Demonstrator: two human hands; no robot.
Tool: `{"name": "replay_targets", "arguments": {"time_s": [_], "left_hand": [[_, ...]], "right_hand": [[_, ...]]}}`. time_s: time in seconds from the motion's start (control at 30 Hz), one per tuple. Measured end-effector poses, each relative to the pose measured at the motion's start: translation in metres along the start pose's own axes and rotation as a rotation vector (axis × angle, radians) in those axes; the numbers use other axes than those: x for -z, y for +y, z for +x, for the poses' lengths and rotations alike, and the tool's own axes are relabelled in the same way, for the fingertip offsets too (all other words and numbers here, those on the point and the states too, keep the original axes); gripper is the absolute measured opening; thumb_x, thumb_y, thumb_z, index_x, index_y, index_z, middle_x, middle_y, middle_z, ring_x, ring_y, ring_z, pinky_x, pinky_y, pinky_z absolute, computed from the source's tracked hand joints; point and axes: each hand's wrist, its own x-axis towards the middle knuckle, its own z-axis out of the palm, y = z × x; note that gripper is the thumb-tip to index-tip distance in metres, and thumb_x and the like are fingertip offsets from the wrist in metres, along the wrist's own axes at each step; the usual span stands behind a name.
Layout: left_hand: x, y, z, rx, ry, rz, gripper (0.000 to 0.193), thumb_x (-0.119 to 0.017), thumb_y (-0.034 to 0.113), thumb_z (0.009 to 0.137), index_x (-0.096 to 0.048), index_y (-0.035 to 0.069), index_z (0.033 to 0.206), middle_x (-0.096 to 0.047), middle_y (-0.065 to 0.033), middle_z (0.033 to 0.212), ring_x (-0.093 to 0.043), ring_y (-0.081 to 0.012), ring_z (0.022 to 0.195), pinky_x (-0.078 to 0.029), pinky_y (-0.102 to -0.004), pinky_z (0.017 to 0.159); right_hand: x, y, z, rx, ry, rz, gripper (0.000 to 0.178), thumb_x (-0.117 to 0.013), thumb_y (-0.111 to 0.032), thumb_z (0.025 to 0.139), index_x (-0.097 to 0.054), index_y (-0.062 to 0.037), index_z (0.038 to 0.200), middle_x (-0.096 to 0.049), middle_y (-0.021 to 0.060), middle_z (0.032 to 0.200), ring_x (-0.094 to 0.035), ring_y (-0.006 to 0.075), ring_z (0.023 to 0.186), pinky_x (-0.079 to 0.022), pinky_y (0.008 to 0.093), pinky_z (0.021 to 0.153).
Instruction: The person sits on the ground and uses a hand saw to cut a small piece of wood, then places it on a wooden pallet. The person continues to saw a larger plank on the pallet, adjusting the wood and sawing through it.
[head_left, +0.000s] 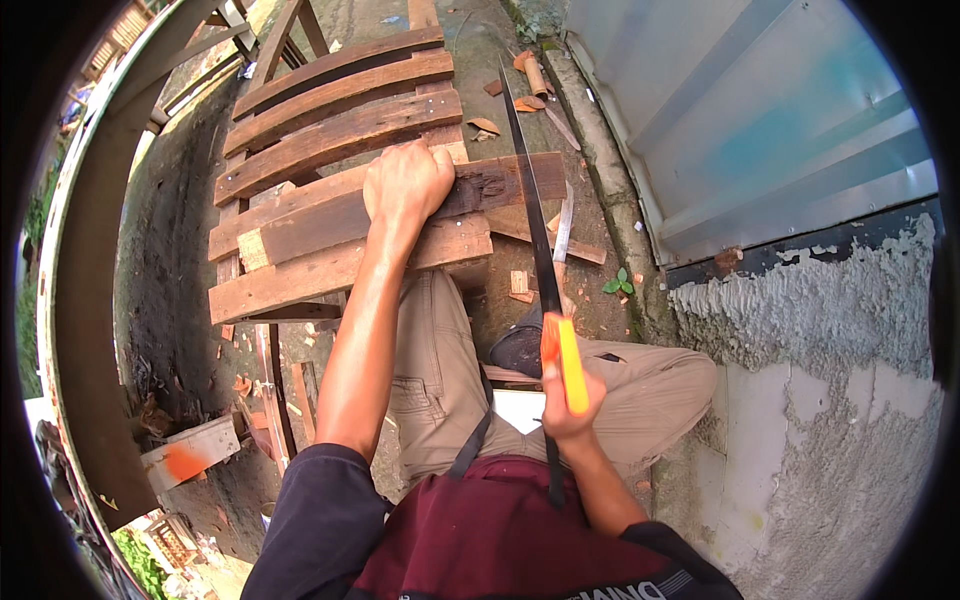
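Observation:
A dark, worn wooden plank (pixel 490 188) lies across a slatted wooden frame (pixel 340 143), its right end sticking out past the slats. My left hand (pixel 408 182) is closed over the plank's middle and bears down on it. In my right hand (pixel 575 405) is a handsaw (pixel 541 245), gripped by its yellow and orange handle. The long dark blade points away from me and crosses the plank near its right end. Whether the teeth have cut into the wood cannot be made out. My legs are bent beneath the frame's near edge.
A knife with a long blade (pixel 564 225) lies on the ground right of the frame, by a wooden offcut (pixel 560 242). Wood chips and dry leaves are scattered about. A metal sheet wall (pixel 750 110) and a rough concrete wall (pixel 810 400) stand close on the right.

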Motion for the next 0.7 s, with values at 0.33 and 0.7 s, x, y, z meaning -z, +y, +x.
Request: {"name": "replay_targets", "arguments": {"time_s": [0.33, 0.7], "left_hand": [[0.002, -0.001, 0.003, 0.030, -0.034, 0.037, 0.049, -0.040, 0.032, 0.091, -0.075, 0.003, 0.108, -0.071, -0.0280, 0.104, -0.068, -0.0429, 0.103, -0.051, -0.0519, 0.095], [0.003, 0.004, 0.005, 0.036, -0.036, 0.035, 0.048, -0.041, 0.031, 0.090, -0.074, 0.000, 0.106, -0.071, -0.0290, 0.103, -0.068, -0.0439, 0.101, -0.051, -0.0519, 0.095]], "right_hand": [[0.007, 0.012, -0.019, -0.036, -0.031, 0.028, 0.014, -0.057, -0.004, 0.088, -0.064, 0.0046, 0.079, -0.055, 0.0096, 0.057, -0.058, 0.0227, 0.048, -0.044, 0.0365, 0.050], [-0.046, -0.020, 0.112, 0.037, 0.058, 0.139, 0.007, -0.063, -0.002, 0.086, -0.065, 0.0008, 0.080, -0.055, 0.0111, 0.058, -0.058, 0.0222, 0.049, -0.044, 0.0336, 0.049]]}}
